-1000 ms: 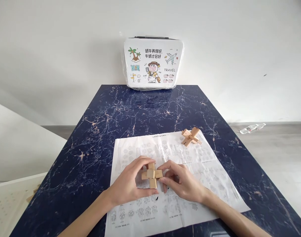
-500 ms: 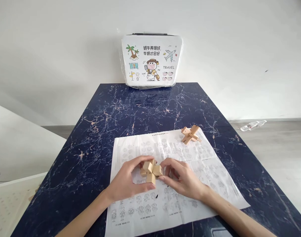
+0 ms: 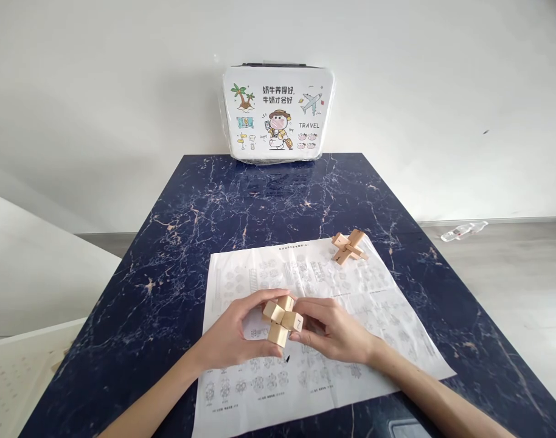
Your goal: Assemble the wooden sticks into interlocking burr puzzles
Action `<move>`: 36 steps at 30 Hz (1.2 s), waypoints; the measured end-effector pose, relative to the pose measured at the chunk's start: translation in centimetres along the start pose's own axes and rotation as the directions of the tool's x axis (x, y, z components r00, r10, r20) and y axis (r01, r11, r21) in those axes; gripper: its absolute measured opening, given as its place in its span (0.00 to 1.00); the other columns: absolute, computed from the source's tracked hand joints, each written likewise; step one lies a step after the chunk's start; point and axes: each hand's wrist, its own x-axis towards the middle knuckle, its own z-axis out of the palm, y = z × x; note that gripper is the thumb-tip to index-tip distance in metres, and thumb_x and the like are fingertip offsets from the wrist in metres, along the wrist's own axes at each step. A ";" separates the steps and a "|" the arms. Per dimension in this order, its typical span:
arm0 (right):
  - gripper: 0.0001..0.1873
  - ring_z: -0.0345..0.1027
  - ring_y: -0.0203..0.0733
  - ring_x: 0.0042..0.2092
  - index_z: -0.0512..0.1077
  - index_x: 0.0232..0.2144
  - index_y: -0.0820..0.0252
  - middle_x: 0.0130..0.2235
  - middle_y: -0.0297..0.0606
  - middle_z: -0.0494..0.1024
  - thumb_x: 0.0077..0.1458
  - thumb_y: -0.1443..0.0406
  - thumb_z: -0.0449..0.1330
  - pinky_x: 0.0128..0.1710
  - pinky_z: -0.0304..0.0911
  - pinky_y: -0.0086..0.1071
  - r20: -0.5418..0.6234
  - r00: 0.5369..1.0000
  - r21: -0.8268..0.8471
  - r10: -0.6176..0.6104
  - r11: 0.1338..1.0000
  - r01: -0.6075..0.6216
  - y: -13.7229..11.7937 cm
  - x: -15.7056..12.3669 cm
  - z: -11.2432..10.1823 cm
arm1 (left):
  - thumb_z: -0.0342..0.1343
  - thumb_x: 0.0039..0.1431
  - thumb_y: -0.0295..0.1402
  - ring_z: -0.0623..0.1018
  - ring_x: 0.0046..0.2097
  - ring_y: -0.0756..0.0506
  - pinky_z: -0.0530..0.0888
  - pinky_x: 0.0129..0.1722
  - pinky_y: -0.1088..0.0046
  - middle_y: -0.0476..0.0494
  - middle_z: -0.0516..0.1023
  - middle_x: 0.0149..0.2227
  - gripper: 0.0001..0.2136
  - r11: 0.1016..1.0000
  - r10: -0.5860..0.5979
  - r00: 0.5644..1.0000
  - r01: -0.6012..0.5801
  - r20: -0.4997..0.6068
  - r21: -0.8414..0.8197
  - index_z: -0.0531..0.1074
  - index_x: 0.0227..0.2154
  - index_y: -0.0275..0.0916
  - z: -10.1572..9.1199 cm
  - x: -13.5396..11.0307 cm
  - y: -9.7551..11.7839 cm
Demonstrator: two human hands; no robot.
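Both my hands hold a small wooden cross-shaped puzzle [image 3: 281, 320] of pale interlocked blocks, a little above a printed instruction sheet [image 3: 351, 304]. My left hand [image 3: 235, 333] curls round its left side, thumb under, fingers over the top. From the right, my right hand [image 3: 333, 332] pinches the puzzle's right block with its fingertips. A second wooden cross puzzle [image 3: 349, 247] lies on the sheet's far right corner, untouched.
The sheet lies on a dark blue marbled table [image 3: 241, 207]. A white illustrated case [image 3: 278, 113] in clear wrap stands at the table's far edge against the wall. A white surface [image 3: 27, 365] sits low at the left. Something clear lies on the floor [image 3: 460, 231] at the right.
The puzzle has turned in my hands, its blocks now tilted diagonally. My right fingers have closed in on its right block. The view has shifted slightly.
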 end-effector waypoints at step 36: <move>0.20 0.57 0.37 0.29 0.66 0.34 0.57 0.30 0.31 0.68 0.78 0.54 0.49 0.29 0.55 0.33 0.088 0.987 -0.111 -0.133 0.983 0.143 0.0 0.0 0.4 | 0.75 0.58 0.43 0.78 0.62 0.35 0.73 0.65 0.52 0.45 0.78 0.63 0.34 0.999 0.047 0.999 -0.047 -0.017 0.013 0.70 0.66 0.59 0.9 -0.1 0.0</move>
